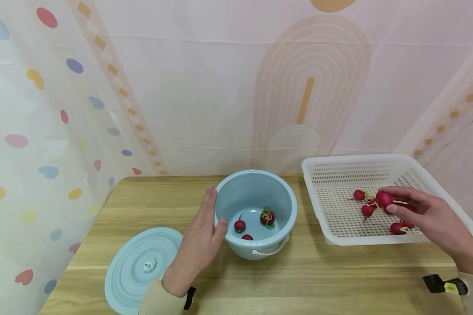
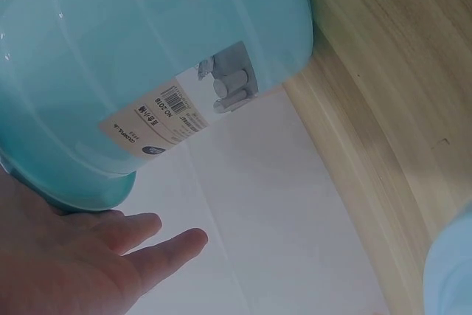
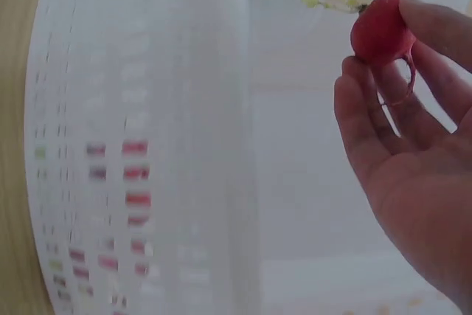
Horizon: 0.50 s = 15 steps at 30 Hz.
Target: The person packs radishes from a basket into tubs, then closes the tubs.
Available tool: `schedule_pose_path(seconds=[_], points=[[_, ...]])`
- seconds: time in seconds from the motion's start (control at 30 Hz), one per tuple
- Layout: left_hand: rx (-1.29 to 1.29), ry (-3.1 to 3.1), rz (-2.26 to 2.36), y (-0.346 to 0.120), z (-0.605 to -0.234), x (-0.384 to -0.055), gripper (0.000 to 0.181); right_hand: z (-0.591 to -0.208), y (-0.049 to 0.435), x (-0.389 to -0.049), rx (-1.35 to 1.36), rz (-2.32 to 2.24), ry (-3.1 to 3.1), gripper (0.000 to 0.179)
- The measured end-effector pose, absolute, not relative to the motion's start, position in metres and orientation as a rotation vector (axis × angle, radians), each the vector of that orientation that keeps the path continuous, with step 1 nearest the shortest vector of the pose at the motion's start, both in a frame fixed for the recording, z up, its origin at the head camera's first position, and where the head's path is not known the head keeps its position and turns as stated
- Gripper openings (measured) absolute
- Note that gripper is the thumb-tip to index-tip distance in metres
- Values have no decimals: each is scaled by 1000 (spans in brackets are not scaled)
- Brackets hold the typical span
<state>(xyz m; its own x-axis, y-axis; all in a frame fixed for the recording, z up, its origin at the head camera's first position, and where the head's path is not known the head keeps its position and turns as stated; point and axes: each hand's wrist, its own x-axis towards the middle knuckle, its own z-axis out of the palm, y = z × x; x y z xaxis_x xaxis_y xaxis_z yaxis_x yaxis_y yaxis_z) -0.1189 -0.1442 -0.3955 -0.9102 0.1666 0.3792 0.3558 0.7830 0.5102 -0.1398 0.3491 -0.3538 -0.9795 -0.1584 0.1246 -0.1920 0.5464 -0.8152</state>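
A radish (image 3: 383,29) with a thin root and pale yellow-green stalks is pinched between the thumb and fingers of my right hand (image 1: 429,214). That hand is over the white plastic basket (image 1: 358,240), where several more radishes (image 1: 367,210) lie. My left hand (image 1: 201,236) rests against the left side of the light blue bucket (image 1: 256,175), its fingers fairly straight along the rim. Inside the bucket are a few radishes (image 1: 240,225). In the left wrist view the bucket wall (image 2: 184,27) bears a printed label (image 2: 177,105).
A round light blue lid (image 1: 142,267) lies on the wooden table (image 1: 299,284), left of the bucket and partly behind my left forearm. The bucket's white handle (image 1: 273,252) hangs down at its front. A patterned cloth (image 1: 205,87) hangs behind the table.
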Motion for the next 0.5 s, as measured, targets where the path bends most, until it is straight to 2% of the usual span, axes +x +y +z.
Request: schedule_pose_path(seconds=[0.5], points=[[-392,-2664,-865,-144,-395,-118,70,-343,303,-127,367,1501,-2646,41]])
